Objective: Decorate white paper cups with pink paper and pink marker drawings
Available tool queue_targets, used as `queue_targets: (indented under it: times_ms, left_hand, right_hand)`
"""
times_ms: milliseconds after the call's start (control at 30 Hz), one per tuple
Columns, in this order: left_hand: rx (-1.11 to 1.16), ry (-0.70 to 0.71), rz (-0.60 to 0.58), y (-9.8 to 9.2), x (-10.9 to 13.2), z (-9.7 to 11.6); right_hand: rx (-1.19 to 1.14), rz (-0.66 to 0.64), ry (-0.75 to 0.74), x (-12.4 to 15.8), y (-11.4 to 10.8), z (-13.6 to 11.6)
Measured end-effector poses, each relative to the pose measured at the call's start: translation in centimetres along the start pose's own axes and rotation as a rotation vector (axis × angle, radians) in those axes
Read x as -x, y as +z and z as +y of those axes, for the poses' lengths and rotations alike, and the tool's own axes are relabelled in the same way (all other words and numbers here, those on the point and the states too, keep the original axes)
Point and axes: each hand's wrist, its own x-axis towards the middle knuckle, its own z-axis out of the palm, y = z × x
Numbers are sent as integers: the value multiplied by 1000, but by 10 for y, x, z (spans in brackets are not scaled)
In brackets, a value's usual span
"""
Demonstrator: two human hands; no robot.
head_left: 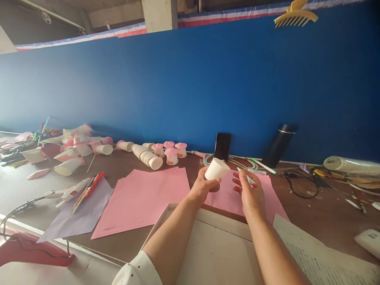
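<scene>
My left hand (204,184) is closed around a white paper cup (217,169), which is tilted with its wide end up and to the right. To the right of the cup, my right hand (251,192) is closed on a slim white pen (245,177) whose tip points up and left. Pen and cup are apart. Both hands are above a sheet of pink paper (274,202), and a shallow white box (218,249) lies under my forearms.
Pink-topped cups (171,156) and a row of nested paper cups (147,156) stand by the blue partition (178,87). A phone (222,145) and black bottle (279,146) lean there. Left lie pink paper (142,198), a glue gun (67,192) and a red utility knife (89,190).
</scene>
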Motion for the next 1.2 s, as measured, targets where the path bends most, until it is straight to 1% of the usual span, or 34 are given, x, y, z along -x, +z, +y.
queue_targets:
  times_ms: [67,167,300,367,433,533,633,767,933,1033,1100,1133,1200]
  left_hand:
    - [-53,12,-4,0,-1,-2]
    - [-121,21,24,2,-2,-4]
    - [-233,65,62,5,-2,-9]
    - [-315,113,111,6,-3,-12]
    - [-416,175,182,6,-4,-16]
    - [-593,264,265,5,-4,-20]
    - [-754,328,278,6,-2,-22]
    - [-909,430,256,8,3,-21]
    - [-1074,606,213,12,8,-17]
    - [-1030,654,202,14,8,-17]
    - [-901,614,247,14,5,-17]
    - [-817,552,281,14,4,-17]
    - [-636,340,314,13,1,-14]
  right_hand:
    - [-55,-26,28,-3,1,1]
    - [-93,-52,26,-6,3,2]
    - [5,-22,-15,-3,2,1]
    - [78,22,-77,0,1,-1]
    - [118,58,-177,3,0,-1]
    - [103,33,-314,7,1,-1]
    - [132,-4,-372,9,2,1]
    - [180,10,-403,8,2,3]
    - [265,66,-356,8,-1,0]
    - [231,86,-275,9,-2,-4]
    - [115,99,-169,9,-2,-5]
    - [27,99,-111,8,-3,-5]
    - [-169,91,-9,6,-2,-5]
